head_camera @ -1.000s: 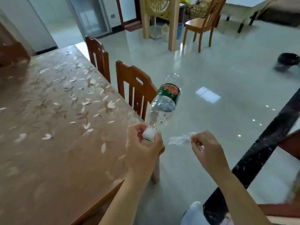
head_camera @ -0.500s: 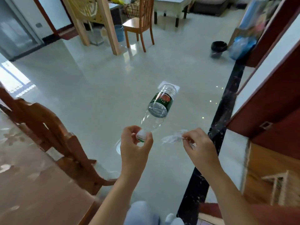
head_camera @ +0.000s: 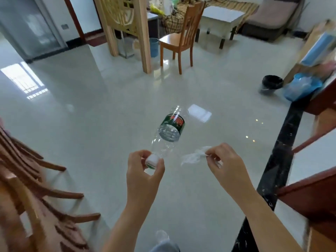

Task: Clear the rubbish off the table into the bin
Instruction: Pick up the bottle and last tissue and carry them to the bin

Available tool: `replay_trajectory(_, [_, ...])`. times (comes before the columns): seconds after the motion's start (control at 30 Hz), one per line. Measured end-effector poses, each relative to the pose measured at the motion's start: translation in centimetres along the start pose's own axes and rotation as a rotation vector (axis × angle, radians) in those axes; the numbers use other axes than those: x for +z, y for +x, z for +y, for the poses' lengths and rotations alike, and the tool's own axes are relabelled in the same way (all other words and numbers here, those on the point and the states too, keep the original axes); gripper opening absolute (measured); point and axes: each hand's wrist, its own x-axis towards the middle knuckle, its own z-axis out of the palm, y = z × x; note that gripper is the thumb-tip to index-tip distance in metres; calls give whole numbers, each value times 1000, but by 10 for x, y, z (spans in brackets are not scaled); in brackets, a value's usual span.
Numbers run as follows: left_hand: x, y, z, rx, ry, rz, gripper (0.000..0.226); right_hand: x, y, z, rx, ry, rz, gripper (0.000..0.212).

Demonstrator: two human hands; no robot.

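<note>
My left hand (head_camera: 143, 173) grips a clear plastic bottle (head_camera: 168, 131) by its white cap, the body with its green and red label pointing away from me over the floor. A crumpled white tissue (head_camera: 192, 157) is pinched in the fingers of my right hand (head_camera: 225, 164), a short way right of the bottle. A small black-lined bin (head_camera: 271, 84) stands on the floor far ahead to the right, well apart from both hands.
Dark wooden chairs (head_camera: 36, 197) crowd the left edge. A black stone strip (head_camera: 280, 164) and red-brown woodwork run along the right. A blue plastic bag (head_camera: 301, 88) lies beside the bin. Farther off stand a wooden chair (head_camera: 180, 39) and a wooden partition (head_camera: 138, 30).
The view has swung from the flowered table to the open floor and has moved closer to the bin. Both hands keep the same hold on bottle and tissue.
</note>
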Motion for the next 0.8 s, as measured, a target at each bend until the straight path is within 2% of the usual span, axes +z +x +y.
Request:
replay_trajectory(0.47, [51, 221, -27, -158, 70, 221, 29, 112, 267, 22, -200, 152, -31, 16])
replay_trajectory(0.6, [68, 296, -18, -181, 58, 261, 27, 138, 349, 18, -286, 210, -104, 14])
replay_trajectory(0.8, [57, 374, -27, -208, 84, 472, 30, 199, 447, -5, -379, 271, -253, 15])
